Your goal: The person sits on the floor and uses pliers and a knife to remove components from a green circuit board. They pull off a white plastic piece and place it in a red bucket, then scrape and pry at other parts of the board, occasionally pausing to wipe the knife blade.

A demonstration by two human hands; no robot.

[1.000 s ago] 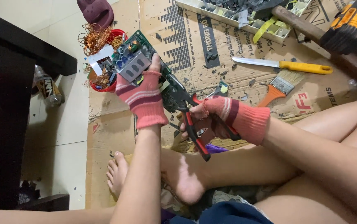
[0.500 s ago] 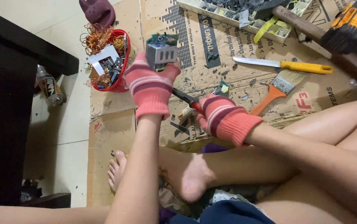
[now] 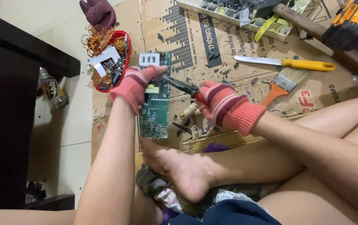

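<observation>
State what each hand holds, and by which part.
Left hand grips the green circuit board near its upper end; right hand holds pliers by the handles.

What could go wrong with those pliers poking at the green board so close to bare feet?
The red-handled pliers, gripped by the gloved right hand, press against the green circuit board that the gloved left hand holds up. They might slip and jab the left fingers. Snapped-off bits could fly toward the bare foot just below. The yellow-handled knife lies uncovered on the cardboard nearby.
</observation>
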